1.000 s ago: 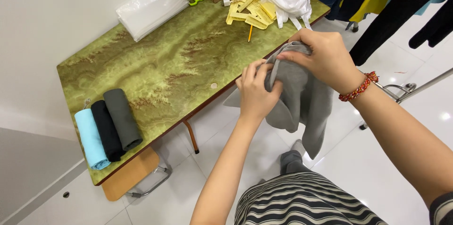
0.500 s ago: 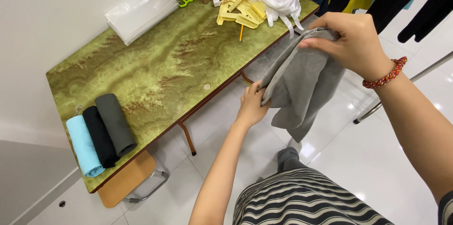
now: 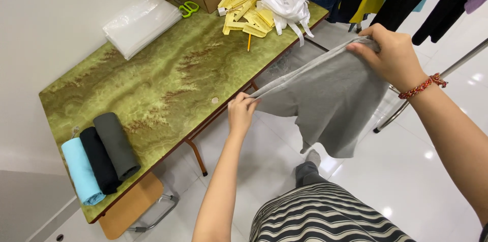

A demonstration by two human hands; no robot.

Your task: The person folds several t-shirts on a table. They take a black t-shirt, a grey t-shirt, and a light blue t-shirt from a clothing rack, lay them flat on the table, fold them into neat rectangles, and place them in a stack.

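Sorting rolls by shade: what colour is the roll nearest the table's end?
Light blue roll, beside the black one; clearest in the head view.

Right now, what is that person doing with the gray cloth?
A person is holding a gray garment stretched out in the air beside a green marbled table. The left hand pinches one edge and the right hand grips the other. On the table's near end lie three rolled cloths: light blue, black and dark gray.
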